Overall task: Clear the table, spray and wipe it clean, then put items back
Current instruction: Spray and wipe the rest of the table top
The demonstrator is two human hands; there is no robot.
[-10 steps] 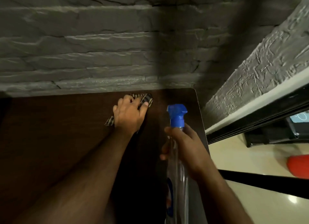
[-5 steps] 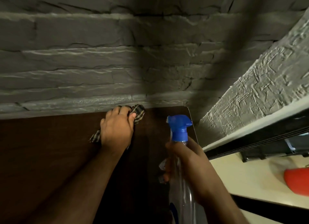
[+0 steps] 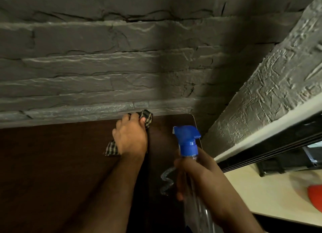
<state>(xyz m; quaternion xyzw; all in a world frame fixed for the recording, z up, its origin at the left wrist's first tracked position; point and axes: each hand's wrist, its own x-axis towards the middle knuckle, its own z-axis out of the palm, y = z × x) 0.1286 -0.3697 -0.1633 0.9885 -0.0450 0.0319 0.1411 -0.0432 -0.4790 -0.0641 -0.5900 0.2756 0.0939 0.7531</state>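
Dark table — checked cloth on top

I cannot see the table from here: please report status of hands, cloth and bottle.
Left hand presses checked cloth on table, far edge. Right hand grips spray bottle. Nothing in the way.

A dark grey stone-brick wall fills the upper view, lit unevenly with a broad shadow band running down its middle. At the right, a lighter grey textured wall angles in above a pale ledge and a black ridged frame. Below that lies a cream floor, with part of a red object at the edge.
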